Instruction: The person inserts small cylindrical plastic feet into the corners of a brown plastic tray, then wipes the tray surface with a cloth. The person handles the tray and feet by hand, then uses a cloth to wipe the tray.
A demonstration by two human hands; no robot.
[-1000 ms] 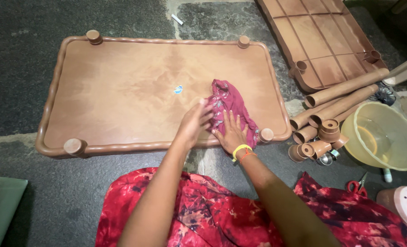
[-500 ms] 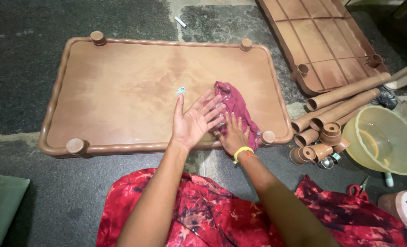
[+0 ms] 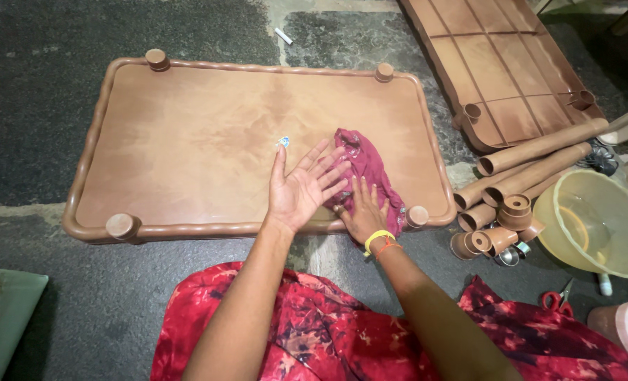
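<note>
I am wiping the brown plastic shelf (image 3: 187, 148), which is lying upside down on the dark floor in the middle of the frame, its short round pegs pointing up. My right hand (image 3: 362, 215) is pressing flat on the dark red cloth (image 3: 367, 169) near the lower right part of the shelf, fingers stretched and together, not gripping. My left hand (image 3: 301, 190) is lifted a little beside the cloth, palm up, fingers open and spread, holding nothing. To do it well, I think I am needing to keep the cloth bunched under the palm, press evenly, and go along the raised rim and around the peg (image 3: 417, 216) at the lower right corner, where dirt probably is collecting.
</note>
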